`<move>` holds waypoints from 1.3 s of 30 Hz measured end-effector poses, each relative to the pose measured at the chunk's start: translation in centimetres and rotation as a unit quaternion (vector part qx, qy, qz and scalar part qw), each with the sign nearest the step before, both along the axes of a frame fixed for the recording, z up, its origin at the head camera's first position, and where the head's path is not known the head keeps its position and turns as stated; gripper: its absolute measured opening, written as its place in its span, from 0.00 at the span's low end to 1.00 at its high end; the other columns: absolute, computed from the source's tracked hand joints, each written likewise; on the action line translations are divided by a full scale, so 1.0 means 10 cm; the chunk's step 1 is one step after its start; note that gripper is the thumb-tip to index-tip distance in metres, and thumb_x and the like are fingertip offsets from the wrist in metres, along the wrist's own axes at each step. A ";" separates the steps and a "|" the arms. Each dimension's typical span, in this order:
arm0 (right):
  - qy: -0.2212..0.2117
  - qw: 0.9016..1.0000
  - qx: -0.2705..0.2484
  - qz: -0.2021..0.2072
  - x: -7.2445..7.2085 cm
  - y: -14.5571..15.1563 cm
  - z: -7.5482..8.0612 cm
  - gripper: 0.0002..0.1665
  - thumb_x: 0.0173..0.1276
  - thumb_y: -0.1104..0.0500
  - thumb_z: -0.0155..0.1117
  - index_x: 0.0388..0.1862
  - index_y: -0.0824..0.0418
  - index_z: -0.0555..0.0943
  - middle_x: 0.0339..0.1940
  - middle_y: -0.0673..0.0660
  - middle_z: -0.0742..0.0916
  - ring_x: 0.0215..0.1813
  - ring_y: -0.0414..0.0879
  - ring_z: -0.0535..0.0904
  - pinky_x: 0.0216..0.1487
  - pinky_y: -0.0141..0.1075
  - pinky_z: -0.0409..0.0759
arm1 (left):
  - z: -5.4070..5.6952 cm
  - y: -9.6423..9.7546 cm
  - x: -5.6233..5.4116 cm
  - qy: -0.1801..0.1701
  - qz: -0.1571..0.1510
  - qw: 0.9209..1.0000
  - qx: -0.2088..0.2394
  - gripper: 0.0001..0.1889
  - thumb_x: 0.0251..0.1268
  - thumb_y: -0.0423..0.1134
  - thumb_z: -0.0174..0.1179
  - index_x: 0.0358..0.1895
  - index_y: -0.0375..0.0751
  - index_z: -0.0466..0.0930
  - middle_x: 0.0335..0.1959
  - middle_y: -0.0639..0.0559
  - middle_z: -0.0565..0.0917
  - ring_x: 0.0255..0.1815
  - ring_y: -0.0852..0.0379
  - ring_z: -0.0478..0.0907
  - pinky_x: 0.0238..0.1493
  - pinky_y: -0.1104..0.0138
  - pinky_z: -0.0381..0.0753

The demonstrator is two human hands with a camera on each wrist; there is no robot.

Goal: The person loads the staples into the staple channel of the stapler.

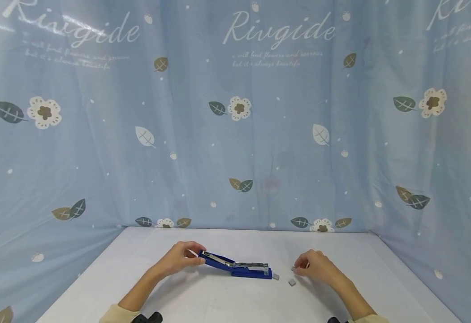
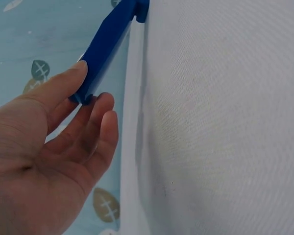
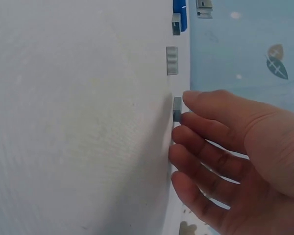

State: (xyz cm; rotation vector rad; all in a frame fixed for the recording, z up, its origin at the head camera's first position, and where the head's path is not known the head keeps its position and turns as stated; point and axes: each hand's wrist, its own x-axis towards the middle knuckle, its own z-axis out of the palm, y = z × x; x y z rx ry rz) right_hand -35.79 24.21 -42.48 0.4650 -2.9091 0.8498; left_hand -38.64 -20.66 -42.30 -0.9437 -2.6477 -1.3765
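A blue stapler (image 1: 251,272) lies opened out on the white table, its metal staple channel bare. My left hand (image 1: 183,259) holds the far end of its raised top arm, thumb on one side and fingers on the other, as the left wrist view also shows. Over to the right, my right hand (image 1: 315,266) has its thumb and index fingertips at a small grey strip of staples (image 3: 177,108), pinching its edge. The other fingers of that hand are loosely bent. A second staple strip (image 1: 292,282) lies just in front, and a third strip (image 1: 276,277) sits by the stapler's base end.
The white tabletop (image 1: 219,305) runs back to a blue printed curtain (image 1: 239,148), which hangs behind it and on both sides. Dark wrist devices (image 1: 148,317) show at the lower edge of the head view.
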 end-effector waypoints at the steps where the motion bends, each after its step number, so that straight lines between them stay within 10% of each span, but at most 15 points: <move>1: -0.001 1.000 0.000 0.000 0.00 0.00 0.00 0.06 0.56 0.58 0.74 0.32 0.57 0.86 0.24 0.47 0.84 0.29 0.41 0.75 0.30 0.31 0.72 | 0.00 0.00 0.00 0.000 -0.003 1.000 0.004 0.19 0.63 0.39 0.66 0.53 0.32 0.80 0.41 0.39 0.85 0.35 0.59 0.85 0.35 0.73 0.80; 39: 0.015 0.996 0.024 -0.081 0.01 -0.10 -0.06 0.06 0.55 0.60 0.76 0.26 0.54 0.85 0.21 0.46 0.81 0.25 0.41 0.73 0.26 0.32 0.70 | -0.03 0.03 -0.02 -0.021 0.014 1.000 0.006 0.18 0.62 0.41 0.68 0.52 0.36 0.81 0.40 0.42 0.85 0.34 0.59 0.83 0.34 0.72 0.80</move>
